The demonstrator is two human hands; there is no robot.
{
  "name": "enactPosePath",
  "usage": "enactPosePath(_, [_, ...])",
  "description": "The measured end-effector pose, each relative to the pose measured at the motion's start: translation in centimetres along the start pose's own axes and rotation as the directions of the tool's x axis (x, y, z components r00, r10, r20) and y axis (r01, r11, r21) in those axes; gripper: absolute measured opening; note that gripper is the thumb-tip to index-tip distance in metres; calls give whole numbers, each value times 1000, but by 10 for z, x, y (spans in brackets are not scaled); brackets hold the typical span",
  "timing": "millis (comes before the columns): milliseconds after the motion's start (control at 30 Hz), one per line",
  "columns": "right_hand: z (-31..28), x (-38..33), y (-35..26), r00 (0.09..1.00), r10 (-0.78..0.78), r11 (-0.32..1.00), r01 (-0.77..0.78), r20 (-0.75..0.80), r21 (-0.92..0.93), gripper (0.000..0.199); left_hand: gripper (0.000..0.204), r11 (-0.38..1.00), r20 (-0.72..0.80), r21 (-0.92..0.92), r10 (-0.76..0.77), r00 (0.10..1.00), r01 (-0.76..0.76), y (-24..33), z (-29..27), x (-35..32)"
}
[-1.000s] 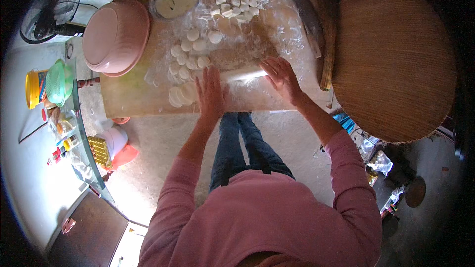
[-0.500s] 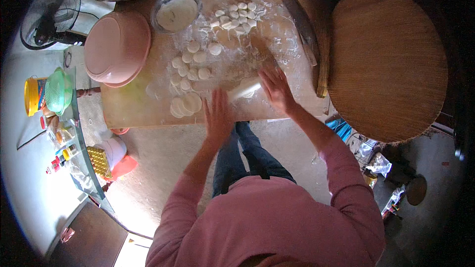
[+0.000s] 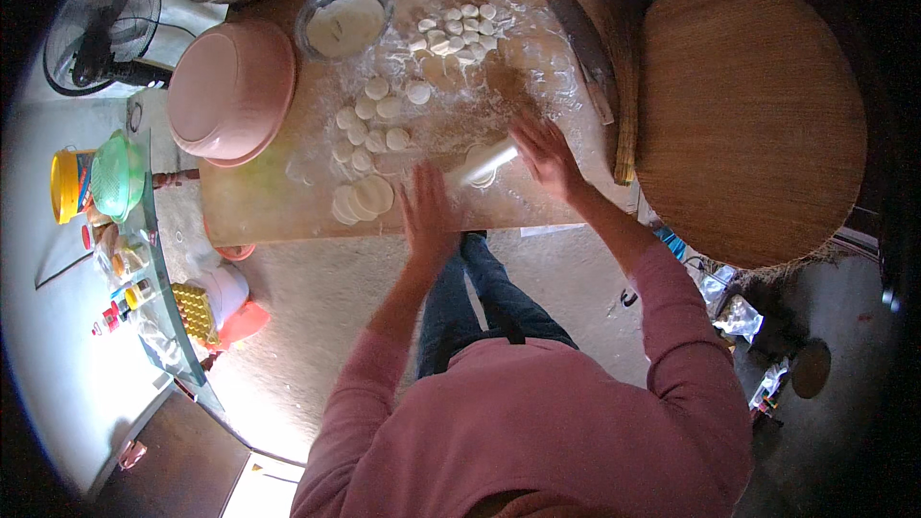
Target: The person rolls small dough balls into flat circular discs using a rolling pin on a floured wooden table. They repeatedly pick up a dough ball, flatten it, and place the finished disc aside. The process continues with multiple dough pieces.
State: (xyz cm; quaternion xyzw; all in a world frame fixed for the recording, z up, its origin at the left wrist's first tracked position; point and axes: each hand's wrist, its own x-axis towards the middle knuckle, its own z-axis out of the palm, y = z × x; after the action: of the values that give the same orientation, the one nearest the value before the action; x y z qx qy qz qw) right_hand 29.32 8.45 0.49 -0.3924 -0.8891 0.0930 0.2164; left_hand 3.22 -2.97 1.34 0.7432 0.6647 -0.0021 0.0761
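Observation:
A pale rolling pin (image 3: pixel 489 162) lies slantwise on the floured board, over a thin dough round (image 3: pixel 477 153). My left hand (image 3: pixel 428 211) rests flat at the pin's near left end, fingers stretched out and a little blurred. At its far right end lies my right hand (image 3: pixel 545 155), palm down, its fingers extended. Beside my left hand is a stack of rolled dough wrappers (image 3: pixel 364 200). Beyond the stack lie several flattened dough discs (image 3: pixel 375 139). Farther back, small dough pieces (image 3: pixel 460 31) sit clustered in flour. What each palm covers is hidden.
A metal bowl of flour (image 3: pixel 343 23) and an upturned pink basin (image 3: pixel 230 91) stand at the left of the board (image 3: pixel 259 216). Toward the right lie a dark cleaver-like blade (image 3: pixel 578 38) and a long wooden strip (image 3: pixel 625 115). A large round woven tray (image 3: pixel 753 125) stands beyond.
The rolling pin and both hands have shifted slightly, with my right hand a little farther away. More of the dough round shows beside the pin. The whole view has moved slightly.

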Motion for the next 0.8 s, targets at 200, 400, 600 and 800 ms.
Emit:
enactPosePath(200, [5,21,-5,991,-15,999,19,130,-30,56,90,985,-69,-163,-67,995,55,-14,2,13])
enactPosePath(400, [1,30,16,981,-124,992,120,146,38,55,78,956,-280,-280,-167,945,86,-22,-18,42])
enactPosePath(600, [-7,35,17,993,97,989,-90,-60,116,52,63,908,-181,-410,-174,968,86,38,3,35])
enactPosePath(800, [-20,14,21,997,69,992,-66,-27,112,52,56,920,-348,-387,-211,914,65,-8,27,15])
